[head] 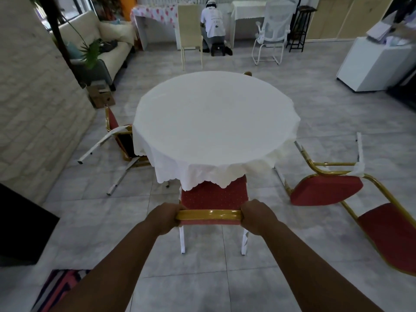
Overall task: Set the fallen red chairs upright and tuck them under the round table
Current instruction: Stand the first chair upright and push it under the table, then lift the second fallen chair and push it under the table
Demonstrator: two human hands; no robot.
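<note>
Three red chairs are visible around the round table (213, 118). One upright chair (213, 197) stands at the near edge, seat partly under the cloth, back toward the camera. The left hand (165, 218) and right hand (256, 216) grasp its top rail. The left fallen chair (117, 134) and the right fallen chair (351, 194) lie on their sides, legs toward the table.

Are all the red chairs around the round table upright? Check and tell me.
No: the chair on the right and the chair on the left lie tipped on the floor, while both hands grip the upright chair.
</note>
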